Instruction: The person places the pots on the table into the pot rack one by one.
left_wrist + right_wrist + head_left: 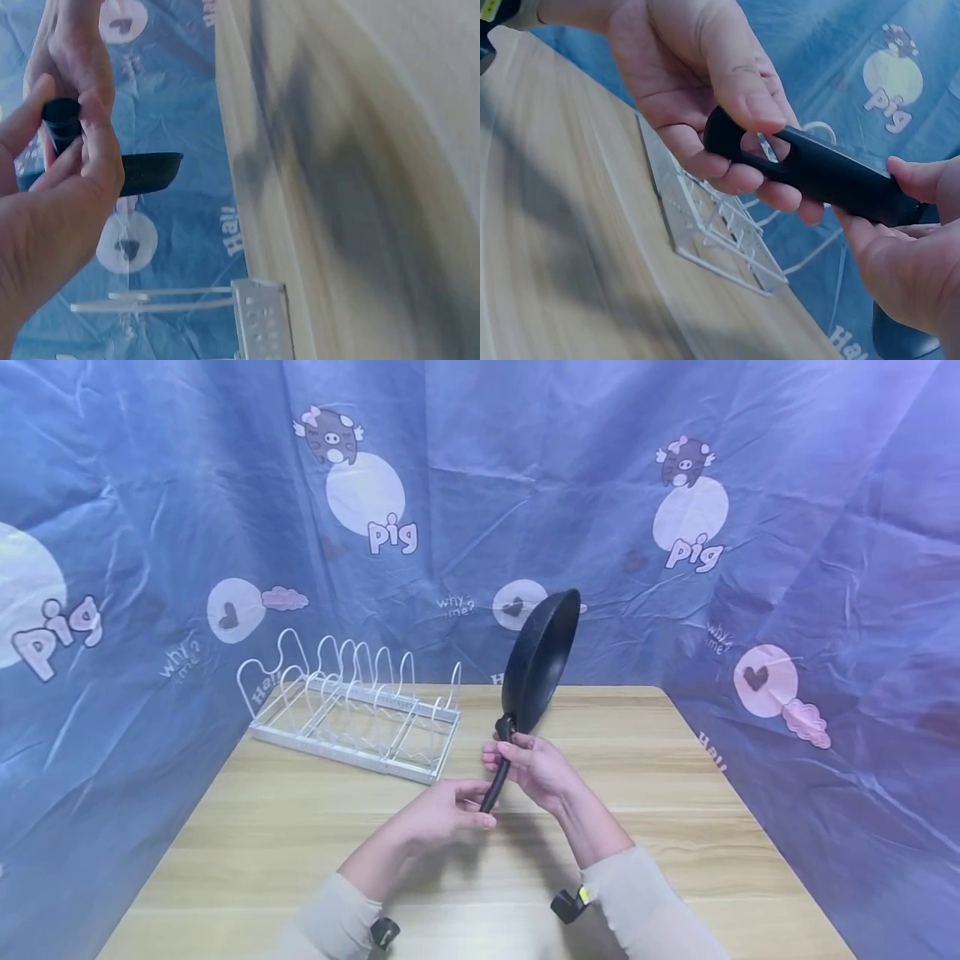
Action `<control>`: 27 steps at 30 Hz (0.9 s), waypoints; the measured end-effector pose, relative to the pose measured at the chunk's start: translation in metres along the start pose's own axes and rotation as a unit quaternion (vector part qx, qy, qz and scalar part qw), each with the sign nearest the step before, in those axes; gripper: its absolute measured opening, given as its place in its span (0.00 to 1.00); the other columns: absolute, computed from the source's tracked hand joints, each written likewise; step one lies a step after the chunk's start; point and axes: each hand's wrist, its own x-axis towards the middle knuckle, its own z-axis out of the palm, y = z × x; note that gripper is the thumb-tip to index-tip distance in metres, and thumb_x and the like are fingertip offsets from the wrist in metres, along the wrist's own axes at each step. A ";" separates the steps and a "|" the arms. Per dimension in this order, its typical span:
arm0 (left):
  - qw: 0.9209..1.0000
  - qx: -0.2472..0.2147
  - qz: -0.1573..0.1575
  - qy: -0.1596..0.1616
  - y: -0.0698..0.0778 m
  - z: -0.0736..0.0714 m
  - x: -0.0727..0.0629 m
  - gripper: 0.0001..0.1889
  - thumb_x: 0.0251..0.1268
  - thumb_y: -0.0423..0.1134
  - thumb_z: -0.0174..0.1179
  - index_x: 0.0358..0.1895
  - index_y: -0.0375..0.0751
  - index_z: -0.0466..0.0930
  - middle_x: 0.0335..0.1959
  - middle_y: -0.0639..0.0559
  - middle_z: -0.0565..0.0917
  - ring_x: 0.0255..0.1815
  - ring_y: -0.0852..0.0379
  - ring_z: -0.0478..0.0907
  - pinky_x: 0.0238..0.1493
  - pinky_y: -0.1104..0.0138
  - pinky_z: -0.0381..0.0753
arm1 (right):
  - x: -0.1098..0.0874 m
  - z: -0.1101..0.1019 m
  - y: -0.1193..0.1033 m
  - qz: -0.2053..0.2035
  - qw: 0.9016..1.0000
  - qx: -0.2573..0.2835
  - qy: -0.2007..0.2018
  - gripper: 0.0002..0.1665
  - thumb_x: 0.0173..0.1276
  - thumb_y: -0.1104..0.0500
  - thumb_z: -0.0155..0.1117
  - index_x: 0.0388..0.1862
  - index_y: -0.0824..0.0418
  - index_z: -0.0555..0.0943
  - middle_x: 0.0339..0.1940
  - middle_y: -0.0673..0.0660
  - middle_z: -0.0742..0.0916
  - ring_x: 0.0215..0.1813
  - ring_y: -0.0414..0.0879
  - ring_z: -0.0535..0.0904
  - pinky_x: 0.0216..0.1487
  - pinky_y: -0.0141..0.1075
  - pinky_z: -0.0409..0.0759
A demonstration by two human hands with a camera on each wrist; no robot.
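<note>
Beyond left hand [446, 812] and right hand [540, 768], both gripping its black handle [496, 788], a round black pan [531, 660] is apparently being steadied; moving likely needs coordination.

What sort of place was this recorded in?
Probably a makeshift recording booth, not a real kitchen, despite the black pan and white rack: printed blue curtains hang around a wooden table on the three sides in view, and small black devices sit at the person's wrists.

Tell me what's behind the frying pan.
In the head view: blue pig-print curtain, one white circle partly covered, and the far edge of the wooden table. Whatever the frying pan covers cannot be seen.
</note>
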 end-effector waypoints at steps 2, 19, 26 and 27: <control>1.000 0.005 -0.004 0.000 0.001 -0.006 -0.002 0.31 0.69 0.34 0.74 0.73 0.33 0.78 0.59 0.34 0.89 0.56 0.49 0.90 0.65 0.54 0.88 | 0.000 0.004 -0.002 -0.006 1.000 0.004 -0.004 0.17 0.87 0.68 0.48 0.69 0.71 0.65 0.43 0.49 0.91 0.47 0.39 0.89 0.61 0.34 0.88; 0.999 0.043 0.021 -0.003 0.012 -0.033 -0.029 0.31 0.70 0.40 0.74 0.72 0.30 0.78 0.56 0.40 0.92 0.58 0.48 0.90 0.68 0.52 0.86 | 0.008 0.045 -0.017 -0.033 0.998 -0.030 -0.050 0.18 0.84 0.70 0.52 0.68 0.71 0.69 0.41 0.49 0.89 0.48 0.40 0.87 0.60 0.33 0.88; 0.999 0.042 0.032 0.008 0.017 -0.046 -0.040 0.35 0.70 0.38 0.74 0.75 0.28 0.74 0.55 0.38 0.92 0.59 0.46 0.90 0.68 0.51 0.86 | 0.017 0.064 -0.024 -0.048 0.995 -0.044 -0.073 0.17 0.83 0.71 0.52 0.67 0.70 0.71 0.41 0.49 0.90 0.46 0.40 0.88 0.60 0.34 0.88; 0.999 0.039 0.034 0.009 0.017 -0.048 -0.042 0.35 0.70 0.37 0.74 0.75 0.27 0.73 0.56 0.37 0.91 0.60 0.44 0.89 0.68 0.51 0.86 | 0.018 0.067 -0.025 -0.050 0.995 -0.046 -0.077 0.19 0.83 0.71 0.52 0.69 0.72 0.70 0.41 0.49 0.90 0.46 0.40 0.88 0.60 0.34 0.87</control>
